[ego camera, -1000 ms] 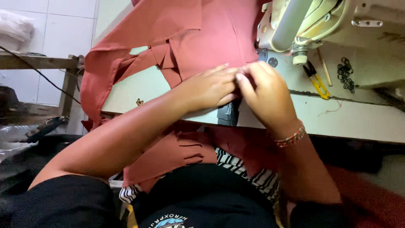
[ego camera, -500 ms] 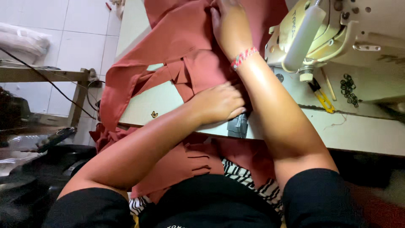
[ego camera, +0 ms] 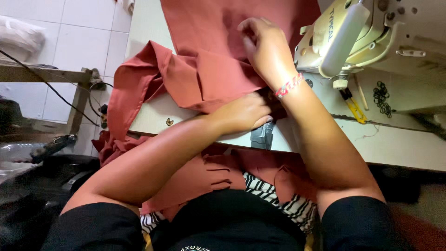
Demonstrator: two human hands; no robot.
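Note:
Rust-red fabric [ego camera: 209, 56] lies spread over the sewing table [ego camera: 148, 28] and hangs off its near edge into my lap. My right hand [ego camera: 262, 46] rests on the cloth beside the cream sewing machine [ego camera: 344, 37], fingers curled and pinching the fabric; a red beaded bracelet circles its wrist. My left hand [ego camera: 244, 114] presses a fold of the same cloth down at the near edge of the table, next to a small grey metal part [ego camera: 262, 137] under the edge.
Yellow-handled snips [ego camera: 353, 107] and a little pile of dark hooks [ego camera: 382, 95] lie on the table under the machine head. A wooden bench [ego camera: 42, 74] with a black cable stands at the left, over a white tiled floor.
My right hand went from beside the left hand out to the far cloth, then came back partway next to the machine. The left hand stayed pressing the fold.

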